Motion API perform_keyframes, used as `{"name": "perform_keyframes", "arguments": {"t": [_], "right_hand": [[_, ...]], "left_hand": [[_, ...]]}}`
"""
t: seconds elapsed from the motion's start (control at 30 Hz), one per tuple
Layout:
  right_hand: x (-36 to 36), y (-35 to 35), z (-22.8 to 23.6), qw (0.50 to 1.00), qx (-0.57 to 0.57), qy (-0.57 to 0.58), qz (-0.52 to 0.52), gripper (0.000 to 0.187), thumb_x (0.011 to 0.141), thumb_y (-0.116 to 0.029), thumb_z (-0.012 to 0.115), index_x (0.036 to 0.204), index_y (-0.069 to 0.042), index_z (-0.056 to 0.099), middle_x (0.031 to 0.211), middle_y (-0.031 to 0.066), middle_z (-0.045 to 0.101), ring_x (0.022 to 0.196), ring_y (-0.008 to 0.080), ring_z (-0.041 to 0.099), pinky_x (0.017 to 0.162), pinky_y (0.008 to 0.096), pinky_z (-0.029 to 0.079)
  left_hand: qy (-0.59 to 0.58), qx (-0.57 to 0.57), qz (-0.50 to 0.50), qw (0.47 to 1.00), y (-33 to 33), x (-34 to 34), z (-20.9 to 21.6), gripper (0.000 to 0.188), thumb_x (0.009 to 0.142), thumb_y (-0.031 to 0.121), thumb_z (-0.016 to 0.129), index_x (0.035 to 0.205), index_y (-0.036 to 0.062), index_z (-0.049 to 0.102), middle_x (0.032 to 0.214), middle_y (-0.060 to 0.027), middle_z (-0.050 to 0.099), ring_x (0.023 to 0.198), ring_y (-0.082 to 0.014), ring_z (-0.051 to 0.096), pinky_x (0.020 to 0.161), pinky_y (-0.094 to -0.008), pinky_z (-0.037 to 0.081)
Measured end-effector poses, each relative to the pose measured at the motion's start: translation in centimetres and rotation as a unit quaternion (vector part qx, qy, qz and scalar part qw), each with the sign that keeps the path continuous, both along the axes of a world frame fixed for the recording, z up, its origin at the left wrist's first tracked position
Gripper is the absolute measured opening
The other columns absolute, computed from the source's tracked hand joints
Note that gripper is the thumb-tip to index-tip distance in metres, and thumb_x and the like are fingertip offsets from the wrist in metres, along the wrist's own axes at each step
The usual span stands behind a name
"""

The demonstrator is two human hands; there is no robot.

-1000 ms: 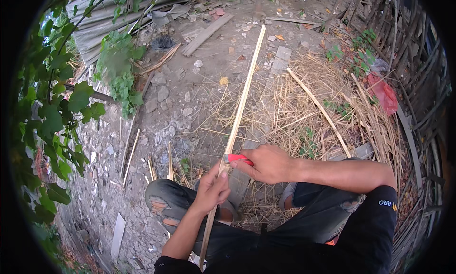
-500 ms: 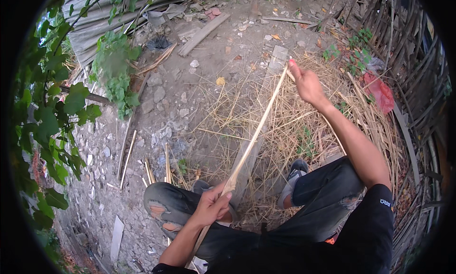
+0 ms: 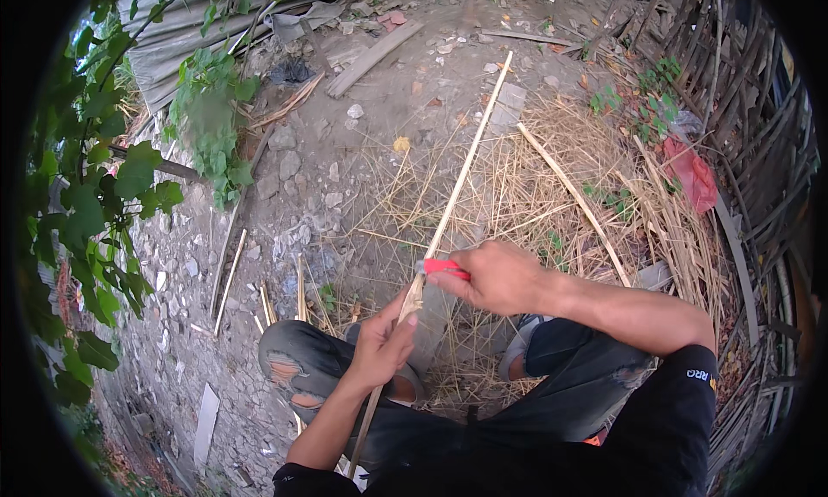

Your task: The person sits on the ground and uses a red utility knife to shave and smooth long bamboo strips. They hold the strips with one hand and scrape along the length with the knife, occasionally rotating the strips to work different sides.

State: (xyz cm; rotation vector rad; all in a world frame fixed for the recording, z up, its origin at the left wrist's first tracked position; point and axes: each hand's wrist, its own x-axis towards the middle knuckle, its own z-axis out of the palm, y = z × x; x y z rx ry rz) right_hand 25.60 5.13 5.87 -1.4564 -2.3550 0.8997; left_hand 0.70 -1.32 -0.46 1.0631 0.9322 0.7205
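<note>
A long pale strip of split wood, bamboo-like [image 3: 470, 156], slants from my lap up toward the far middle of the view. My left hand [image 3: 379, 350] is closed round its lower part, over my left knee. Just above that grip, the strip has a rough, frayed knot [image 3: 412, 300]. My right hand [image 3: 500, 275] is closed on a red-handled knife [image 3: 447, 268], probably a box cutter. Its short grey tip meets the strip just above the knot. The blade itself is mostly hidden.
Thin straw-like shavings [image 3: 552, 187] cover the ground at the right, with another pale strip [image 3: 573, 191] on top. A red plastic scrap [image 3: 690, 174] lies by the stick fence [image 3: 733, 92]. Leafy vines [image 3: 86, 212] hang at the left. A plank [image 3: 375, 59] lies far off.
My right hand has come down and left along the strip with the red knife, from its far end to just above my left hand. My left hand has risen slightly, still gripping.
</note>
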Motion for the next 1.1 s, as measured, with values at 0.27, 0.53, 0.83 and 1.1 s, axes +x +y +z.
{"name": "perform_keyframes", "arguments": {"t": [0.27, 0.53, 0.83, 1.1], "right_hand": [[2.4, 5.4, -1.8, 0.991, -0.029, -0.032, -0.124, 0.072, 0.106, -0.06, 0.038, 0.089, 0.002, 0.071, 0.077, 0.0255, 0.069, 0.078, 0.0435, 0.071, 0.079, 0.0543, 0.055], [12.6, 11.2, -5.5, 0.922, 0.156, 0.036, -0.354, 0.078, 0.103, -0.064, 0.044, 0.07, 0.004, 0.06, 0.059, 0.0191, 0.057, 0.054, 0.0328, 0.056, 0.059, 0.0486, 0.044], [6.7, 7.0, -2.1, 0.985, 0.07, 0.008, -0.159, 0.07, 0.106, -0.057, 0.044, 0.081, 0.005, 0.068, 0.066, 0.0252, 0.063, 0.066, 0.0417, 0.066, 0.07, 0.0515, 0.052], [4.2, 4.6, -4.2, 0.993, 0.088, 0.038, -0.064, 0.066, 0.107, -0.054, 0.043, 0.086, 0.002, 0.07, 0.065, 0.0236, 0.063, 0.064, 0.042, 0.066, 0.069, 0.0518, 0.053]], "left_hand": [[0.053, -0.041, 0.025, 0.997, -1.3, -1.2, -1.0, 0.057, 0.108, 0.014, 0.052, 0.161, 0.0091, 0.033, 0.059, 0.0078, 0.037, 0.048, -0.0028, 0.033, 0.045, -0.0232, 0.029], [0.101, 0.077, -0.026, 0.992, -2.3, -2.0, -2.2, 0.051, 0.108, 0.019, 0.056, 0.155, 0.0054, 0.044, 0.067, 0.0071, 0.043, 0.058, -0.0027, 0.037, 0.054, -0.021, 0.033], [0.064, 0.039, 0.014, 0.997, -1.8, -2.2, -1.7, 0.05, 0.109, 0.021, 0.053, 0.154, 0.0009, 0.043, 0.065, 0.0064, 0.042, 0.055, -0.0026, 0.038, 0.051, -0.022, 0.033], [0.072, 0.042, 0.011, 0.996, -1.8, -2.6, -1.8, 0.049, 0.11, 0.018, 0.049, 0.156, 0.0028, 0.04, 0.061, 0.0071, 0.041, 0.051, -0.0023, 0.036, 0.048, -0.0216, 0.031]]}}
